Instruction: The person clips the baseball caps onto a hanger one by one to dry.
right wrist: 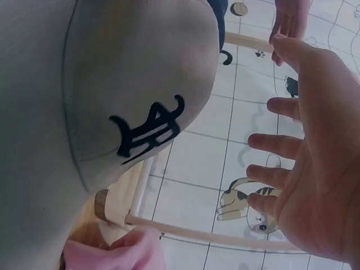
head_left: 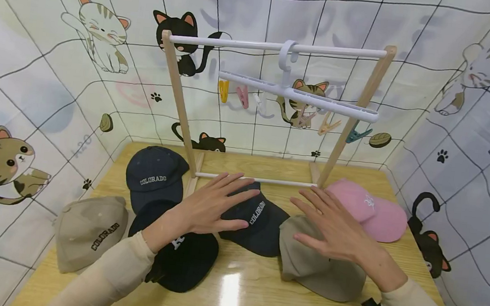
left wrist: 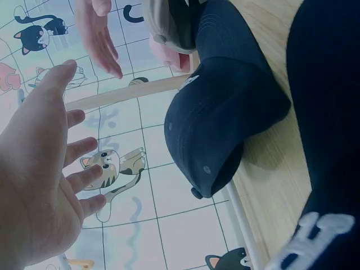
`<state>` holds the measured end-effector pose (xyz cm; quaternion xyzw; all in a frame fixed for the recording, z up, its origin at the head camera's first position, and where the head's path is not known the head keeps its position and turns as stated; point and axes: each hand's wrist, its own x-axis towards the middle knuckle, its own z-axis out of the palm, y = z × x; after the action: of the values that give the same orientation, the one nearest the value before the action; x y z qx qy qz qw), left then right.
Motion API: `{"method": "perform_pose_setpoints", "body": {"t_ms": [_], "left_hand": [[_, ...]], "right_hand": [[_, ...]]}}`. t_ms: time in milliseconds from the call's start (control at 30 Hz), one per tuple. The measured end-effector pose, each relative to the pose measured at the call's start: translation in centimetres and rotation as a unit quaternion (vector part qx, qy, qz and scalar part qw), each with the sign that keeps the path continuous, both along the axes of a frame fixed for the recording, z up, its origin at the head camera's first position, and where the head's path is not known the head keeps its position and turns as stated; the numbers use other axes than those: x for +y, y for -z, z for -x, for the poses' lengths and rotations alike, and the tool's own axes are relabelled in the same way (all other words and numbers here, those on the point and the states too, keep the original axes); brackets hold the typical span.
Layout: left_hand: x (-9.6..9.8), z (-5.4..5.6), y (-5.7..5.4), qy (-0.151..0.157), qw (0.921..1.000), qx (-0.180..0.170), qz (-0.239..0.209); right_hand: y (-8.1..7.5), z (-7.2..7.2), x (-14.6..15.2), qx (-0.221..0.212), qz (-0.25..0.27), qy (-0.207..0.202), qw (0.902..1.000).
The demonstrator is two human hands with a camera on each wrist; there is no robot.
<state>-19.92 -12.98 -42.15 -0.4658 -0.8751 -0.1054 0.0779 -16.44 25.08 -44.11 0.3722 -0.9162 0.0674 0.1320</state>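
My left hand [head_left: 208,206] hovers with fingers spread over the black cap [head_left: 193,262] with a white letter and the left side of the middle navy "COLORADO" cap [head_left: 270,230]. Nothing is in its palm in the left wrist view, where the same navy cap [left wrist: 225,107] lies beyond the fingers. Over the olive-beige cap [head_left: 334,282], my right hand [head_left: 337,230] also holds its fingers spread and grips nothing. The right wrist view shows dark lettering on that beige cap [right wrist: 112,73], beside the open palm. A pink cap [head_left: 383,217] lies just past the right hand.
A wooden rack with a white top rod [head_left: 238,44] stands at the back. From it hangs a tilted white hanger [head_left: 331,103] with several coloured clips, including a yellow clip [head_left: 223,91]. Another navy cap [head_left: 153,171] and a beige "COLORADO" cap [head_left: 89,231] lie at left.
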Motion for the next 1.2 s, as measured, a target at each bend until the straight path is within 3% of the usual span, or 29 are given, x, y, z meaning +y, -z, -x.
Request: {"method": "perform_pose_setpoints", "body": {"t_ms": [433, 733, 1067, 1200], "left_hand": [[1.8, 1.9, -1.6, 0.001, 0.9997, 0.003, -0.025], [3.7, 3.0, -2.5, 0.021, 0.9982, 0.011, -0.056], [4.7, 4.0, -3.8, 0.016, 0.9972, -0.027, -0.067], [5.0, 4.3, -4.0, 0.020, 0.9968, -0.028, -0.073]], "right_hand": [[0.5, -0.6, 2.3, -0.023, 0.009, 0.034, 0.9991], [1.2, -0.7, 3.6, -0.011, 0.018, 0.047, 0.9987], [1.6, -0.4, 5.4, -0.006, 0.023, 0.087, 0.9960], [1.9, 0.0, 6.0, 0.003, 0.026, 0.097, 0.9949]]}}
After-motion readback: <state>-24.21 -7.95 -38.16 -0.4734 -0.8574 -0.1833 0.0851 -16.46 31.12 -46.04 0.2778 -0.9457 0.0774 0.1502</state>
